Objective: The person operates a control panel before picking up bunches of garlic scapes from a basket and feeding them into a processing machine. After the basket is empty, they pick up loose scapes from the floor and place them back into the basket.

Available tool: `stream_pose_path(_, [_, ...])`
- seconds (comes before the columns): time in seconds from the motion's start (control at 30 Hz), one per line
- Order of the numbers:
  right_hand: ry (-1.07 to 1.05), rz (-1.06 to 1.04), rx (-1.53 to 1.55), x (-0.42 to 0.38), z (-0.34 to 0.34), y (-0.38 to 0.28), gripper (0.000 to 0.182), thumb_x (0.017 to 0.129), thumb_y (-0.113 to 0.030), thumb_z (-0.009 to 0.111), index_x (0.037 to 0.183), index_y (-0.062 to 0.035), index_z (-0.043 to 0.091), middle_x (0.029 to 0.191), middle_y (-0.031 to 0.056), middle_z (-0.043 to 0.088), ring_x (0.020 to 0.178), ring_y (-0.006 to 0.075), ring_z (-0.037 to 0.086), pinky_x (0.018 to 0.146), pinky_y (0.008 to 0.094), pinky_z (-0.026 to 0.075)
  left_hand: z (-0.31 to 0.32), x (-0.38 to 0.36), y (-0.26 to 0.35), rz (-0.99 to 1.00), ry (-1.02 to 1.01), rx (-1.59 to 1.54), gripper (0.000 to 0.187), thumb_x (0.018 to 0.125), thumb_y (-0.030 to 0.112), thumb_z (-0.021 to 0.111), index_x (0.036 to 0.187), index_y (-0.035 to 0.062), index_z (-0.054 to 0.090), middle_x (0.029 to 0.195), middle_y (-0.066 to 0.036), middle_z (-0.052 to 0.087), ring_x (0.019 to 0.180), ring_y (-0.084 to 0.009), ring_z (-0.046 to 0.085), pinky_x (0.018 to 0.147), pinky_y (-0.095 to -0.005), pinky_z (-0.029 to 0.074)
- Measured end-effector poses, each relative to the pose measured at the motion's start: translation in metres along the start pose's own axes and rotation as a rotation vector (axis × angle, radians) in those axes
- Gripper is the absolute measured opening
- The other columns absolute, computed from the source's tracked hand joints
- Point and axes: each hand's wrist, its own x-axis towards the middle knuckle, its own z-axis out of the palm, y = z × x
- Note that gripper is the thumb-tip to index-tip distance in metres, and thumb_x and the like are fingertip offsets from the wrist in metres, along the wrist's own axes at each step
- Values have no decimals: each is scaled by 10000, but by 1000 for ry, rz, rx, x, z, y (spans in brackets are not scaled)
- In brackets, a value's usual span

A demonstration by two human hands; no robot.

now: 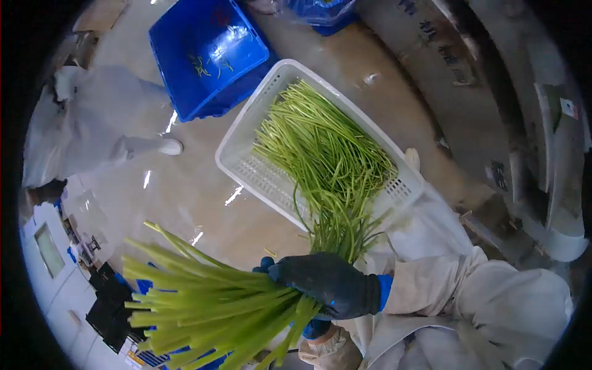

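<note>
My right hand (327, 283), in a dark glove with a blue cuff, is closed around a thick bundle of long green stems (216, 296). The stems fan out to the lower left, and thinner ends show above the hand. Below it, my left hand (316, 328), in a blue glove, is beneath the bundle; its fingers are mostly hidden, so its grip cannot be made out. Beyond my hands, a white perforated basket (243, 132) holds a pile of thin green stalks (327, 135). The held bundle's thin ends overlap the basket's near side.
A blue crate (216, 49) with a few green scraps stands behind the basket. Another person (92, 123) in pale clothing and white boots is at the left. White equipment (55, 259) stands at lower left. The floor (185, 185) is wet.
</note>
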Motion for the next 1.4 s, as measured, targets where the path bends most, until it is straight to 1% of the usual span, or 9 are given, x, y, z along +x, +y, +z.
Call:
stream_pose_path(0.2, [-17,92,-192,-9,10,-30,556,758,-186,641,1245,-15,435,1166,210,525,1010,361,548,853,419,449,32,-23,37,146,-198,351,586,933,334,405,1399,33,216,1404,-124,308,1285,-220,301,1090,-352,196])
stream_pose_path(0.3, [-12,194,-180,-10,-2,-53,552,771,-211,623,1250,-13,432,1152,206,531,980,371,553,848,415,450,-4,-53,35,50,-158,1040,512,914,257,411,1362,32,311,1368,-121,372,1222,-235,379,1063,-386,252])
stream_pose_path(0.37, [-19,7,-148,-5,-9,-83,550,781,-254,619,1238,-9,437,1116,196,543,937,364,567,820,402,464,70,-61,66,-34,-48,61,541,952,323,361,1382,16,242,1381,-115,336,1254,-223,336,1061,-364,248])
stream_pose_path(0.4, [-17,9,-146,-2,-10,-95,550,781,-254,619,1238,-9,437,1116,196,543,937,364,567,820,402,464,81,-62,70,-28,-19,-39,541,952,323,360,1382,16,242,1381,-116,336,1254,-223,337,1061,-364,249])
stream_pose_path(0.47, [23,-166,-20,0,-3,-114,542,778,-268,625,1220,-8,449,1080,178,552,904,357,576,786,395,479,82,-66,80,1,-17,-22,540,953,323,358,1381,15,242,1380,-116,336,1253,-223,338,1059,-365,251])
stream_pose_path(0.5, [-103,-79,-13,-3,2,-117,540,771,-265,632,1215,-17,452,1054,168,554,891,346,583,759,402,486,81,-71,83,12,-14,-8,540,953,323,357,1381,15,242,1380,-116,336,1252,-224,339,1058,-365,253])
stream_pose_path(0.73, [-19,-102,-126,-16,-4,-133,517,788,-247,613,1224,-15,458,1137,165,533,997,340,563,812,439,464,88,-97,101,46,-5,4,539,955,324,352,1381,13,240,1379,-118,336,1248,-225,344,1053,-366,261])
stream_pose_path(1.03, [1,-307,-84,-2,6,-179,590,793,-286,587,1292,-35,397,1104,179,528,979,343,558,797,434,465,112,-138,145,155,-26,11,537,958,325,345,1380,11,239,1378,-119,335,1243,-227,351,1047,-366,273])
stream_pose_path(1.4, [6,-337,-395,12,-37,-266,610,769,-260,604,1287,-14,397,1118,189,522,971,337,556,772,420,474,194,-150,181,287,-293,-50,534,961,326,336,1379,8,236,1377,-121,335,1236,-229,359,1039,-368,286])
